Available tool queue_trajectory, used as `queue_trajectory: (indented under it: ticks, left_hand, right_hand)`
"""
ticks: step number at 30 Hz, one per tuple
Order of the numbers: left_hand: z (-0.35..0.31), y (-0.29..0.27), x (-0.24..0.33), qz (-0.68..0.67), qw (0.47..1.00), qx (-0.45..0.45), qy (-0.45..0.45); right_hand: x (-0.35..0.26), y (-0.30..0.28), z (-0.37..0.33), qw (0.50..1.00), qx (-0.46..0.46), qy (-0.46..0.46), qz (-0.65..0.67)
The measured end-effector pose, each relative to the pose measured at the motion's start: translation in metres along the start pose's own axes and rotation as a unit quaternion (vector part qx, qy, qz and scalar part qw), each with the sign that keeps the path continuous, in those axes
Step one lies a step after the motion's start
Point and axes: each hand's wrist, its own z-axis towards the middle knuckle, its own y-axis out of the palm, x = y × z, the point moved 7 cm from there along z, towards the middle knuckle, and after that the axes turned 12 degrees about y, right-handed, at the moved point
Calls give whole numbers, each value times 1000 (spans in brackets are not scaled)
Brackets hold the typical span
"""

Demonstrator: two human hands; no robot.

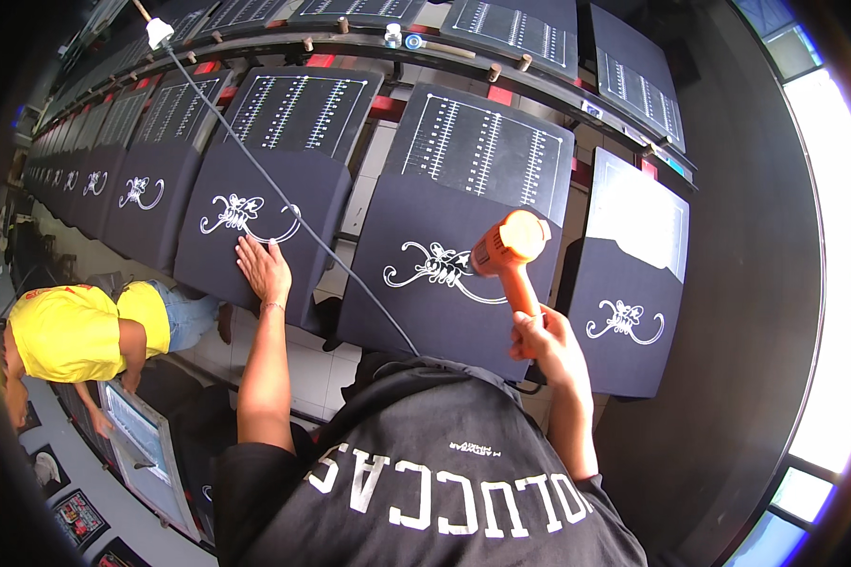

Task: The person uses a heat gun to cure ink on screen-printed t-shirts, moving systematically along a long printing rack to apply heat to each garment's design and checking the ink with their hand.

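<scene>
My right hand [550, 345] is wrapped round the handle of an orange hair dryer [512, 244]. Its nozzle end hangs over the white line print on a dark fabric piece [416, 317] stretched over the board in front of me. To the left, my left hand [264, 271] lies flat with fingers stretched out on another dark fabric piece [255, 180], at the lower edge of its white print. A thin dark cord or rod [284, 197] crosses in front of both pieces from the upper left down to my shirt.
A row of printing boards [482, 142] with white ruler marks runs left and right, several covered with printed fabric. A rail with wooden pegs [494, 73] passes behind them. At left, a person in a yellow shirt [76, 326] holds a framed screen [151, 454]. A dark wall stands right.
</scene>
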Motion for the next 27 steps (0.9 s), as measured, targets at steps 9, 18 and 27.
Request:
queue_trajectory:
  ticks: [9, 18, 27]
  left_hand:
    - [-25, -12, 33, -18, 998, -13, 53]
    - [-37, -16, 55, -78, 995, -12, 62]
    - [-81, -72, 125, -392, 911, 53, 116]
  right_hand:
    - [-3, -2, 6, 1000, 6, -12, 12]
    - [-7, 4, 18, 999, 6, -27, -22]
    - [-12, 27, 15, 998, -23, -45, -28]
